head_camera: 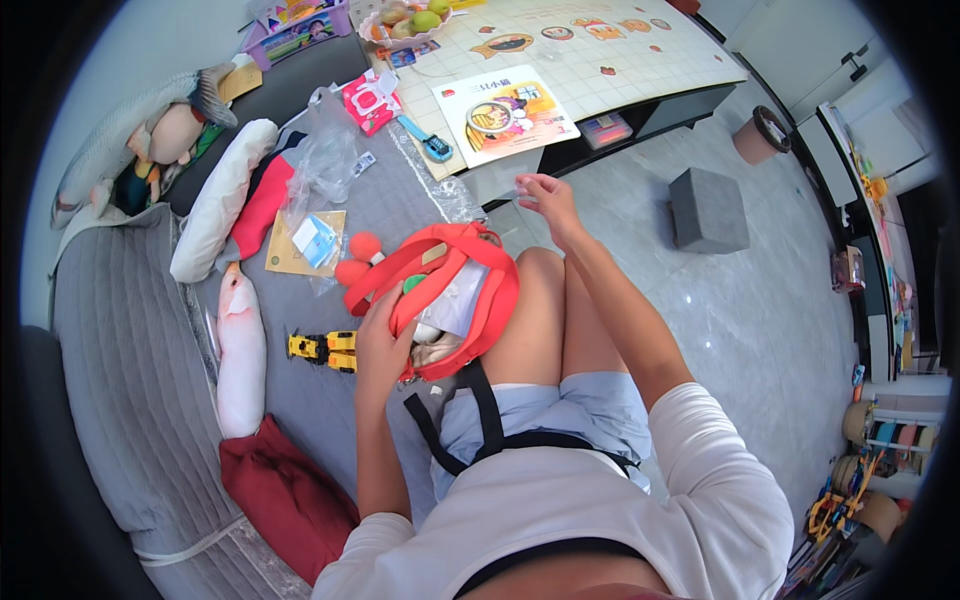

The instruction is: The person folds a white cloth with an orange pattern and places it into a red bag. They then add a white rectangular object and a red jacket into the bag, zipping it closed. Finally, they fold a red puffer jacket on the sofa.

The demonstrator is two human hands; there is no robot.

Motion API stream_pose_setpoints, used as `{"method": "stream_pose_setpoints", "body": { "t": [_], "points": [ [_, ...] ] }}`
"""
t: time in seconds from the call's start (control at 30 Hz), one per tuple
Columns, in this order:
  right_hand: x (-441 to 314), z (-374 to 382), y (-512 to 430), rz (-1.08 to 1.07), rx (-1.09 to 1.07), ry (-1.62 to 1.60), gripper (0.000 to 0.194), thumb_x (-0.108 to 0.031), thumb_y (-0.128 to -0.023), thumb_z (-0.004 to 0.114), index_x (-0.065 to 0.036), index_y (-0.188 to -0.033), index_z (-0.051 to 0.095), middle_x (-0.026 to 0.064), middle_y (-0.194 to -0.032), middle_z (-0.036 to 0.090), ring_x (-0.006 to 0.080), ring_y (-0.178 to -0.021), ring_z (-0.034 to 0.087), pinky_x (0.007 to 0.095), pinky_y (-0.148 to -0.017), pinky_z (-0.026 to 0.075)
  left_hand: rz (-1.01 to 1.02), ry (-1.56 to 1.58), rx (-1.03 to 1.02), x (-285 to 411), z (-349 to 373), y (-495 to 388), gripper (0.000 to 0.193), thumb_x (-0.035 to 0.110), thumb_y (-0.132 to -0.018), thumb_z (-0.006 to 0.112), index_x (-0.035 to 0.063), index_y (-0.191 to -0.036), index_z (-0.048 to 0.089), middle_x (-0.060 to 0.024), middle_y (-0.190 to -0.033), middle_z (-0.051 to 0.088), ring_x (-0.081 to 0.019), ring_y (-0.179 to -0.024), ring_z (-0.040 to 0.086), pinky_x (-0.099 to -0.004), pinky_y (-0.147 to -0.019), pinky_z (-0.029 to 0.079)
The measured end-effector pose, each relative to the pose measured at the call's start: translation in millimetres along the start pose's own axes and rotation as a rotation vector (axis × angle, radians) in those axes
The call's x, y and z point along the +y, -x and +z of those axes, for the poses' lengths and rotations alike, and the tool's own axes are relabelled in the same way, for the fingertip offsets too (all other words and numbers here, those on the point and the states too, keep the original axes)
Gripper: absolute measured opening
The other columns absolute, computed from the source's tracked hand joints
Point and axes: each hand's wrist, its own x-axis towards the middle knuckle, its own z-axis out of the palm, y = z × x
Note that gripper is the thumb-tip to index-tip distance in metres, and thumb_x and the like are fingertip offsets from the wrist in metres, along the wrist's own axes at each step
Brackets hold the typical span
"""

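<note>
A red fabric bag (496, 289) lies open on the sofa against my thigh. My left hand (384, 326) grips its near rim and strap. Inside the bag are a white paper or packet (459, 296), a green round item (413, 283) and a beige cloth (437, 349). Two red pompoms (365, 246) rest beside the bag's far left side. My right hand (551, 201) is raised beyond my knees, apart from the bag, its fingers bent near the table's edge. Something small and pale seems to be at its fingertips, too unclear to name. A yellow toy vehicle (307, 346) sits left of my left hand.
A picture book (504, 112), a blue box cutter (435, 146) and a fruit basket (405, 37) are on the table (630, 71). Wet wipes (373, 101), a plastic bag (326, 150) and a brown envelope (283, 251) lie on the sofa. A grey stool (709, 210) and bin (752, 142) stand right.
</note>
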Motion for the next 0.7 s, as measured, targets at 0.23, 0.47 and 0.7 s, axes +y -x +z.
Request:
{"method": "stream_pose_setpoints", "body": {
  "t": [0.23, 0.47, 0.7],
  "points": [
    [-14, 9, -21, -0.041, -0.015, 0.212, 0.033, -0.026, -0.093, 0.062, -0.005, -0.117, 0.066, 0.0049, -0.106, 0.067, 0.0123, -0.094, 0.062, 0.028, -0.077, 0.052, 0.026, -0.058, 0.012, 3, -1, 8, 0.045, 0.007, -0.084, 0.066, -0.0009, -0.127, 0.056, -0.0212, -0.117, 0.062, -0.0353, -0.105, 0.062, -0.0379, -0.091, 0.047],
    [-32, 11, -75, -0.18, -0.112, 0.571, 0.045, -0.033, -0.087, 0.065, 0.0, -0.117, 0.065, 0.0151, -0.109, 0.068, 0.0224, -0.1, 0.064, 0.032, -0.087, 0.049, -0.045, -0.035, -0.021, 1, 0, 13, 0.05, 0.013, -0.082, 0.068, 0.0023, -0.129, 0.055, -0.0197, -0.121, 0.06, -0.036, -0.11, 0.059, -0.0395, -0.093, 0.046],
    [-23, 17, -145, -0.191, -0.17, 0.617, 0.046, -0.036, -0.085, 0.067, 0.0, -0.113, 0.066, 0.0139, -0.106, 0.069, 0.0206, -0.097, 0.065, 0.0306, -0.085, 0.049, -0.062, -0.04, -0.03, 2, 0, 9, 0.051, 0.013, -0.081, 0.069, 0.003, -0.129, 0.055, -0.019, -0.121, 0.06, -0.0358, -0.11, 0.059, -0.0399, -0.093, 0.047]
  ]
}}
